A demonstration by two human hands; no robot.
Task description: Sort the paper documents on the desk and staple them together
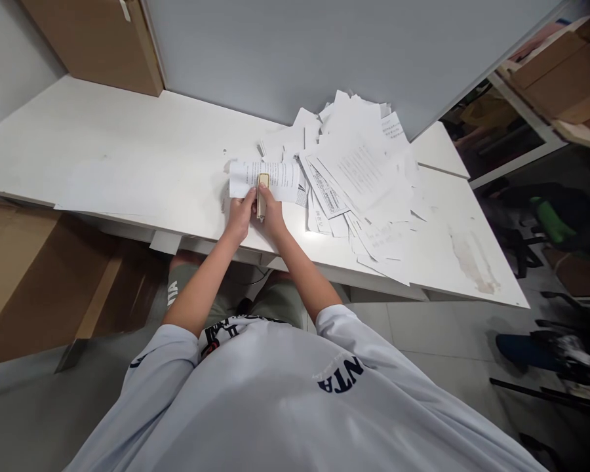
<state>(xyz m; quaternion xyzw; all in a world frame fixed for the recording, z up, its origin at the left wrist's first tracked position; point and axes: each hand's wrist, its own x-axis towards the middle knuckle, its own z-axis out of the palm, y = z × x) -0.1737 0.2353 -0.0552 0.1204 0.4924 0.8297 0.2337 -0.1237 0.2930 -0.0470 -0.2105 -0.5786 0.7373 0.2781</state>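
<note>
A small beige stapler (262,195) stands upright in the middle of the view, its head clamped over the lower edge of a few printed sheets (265,180). My right hand (272,211) is shut around the stapler's body. My left hand (240,217) grips the sheets' lower edge close beside it, and its fingers touch the stapler. To the right of both hands lies a loose, overlapping pile of printed papers (358,164) with scraps among it.
The papers lie on a white desk (128,157) against a grey partition (295,46). A cardboard box (44,282) stands below the desk at left. Chairs (545,229) stand on the tiled floor (437,328) at right, below shelves holding cardboard (560,78).
</note>
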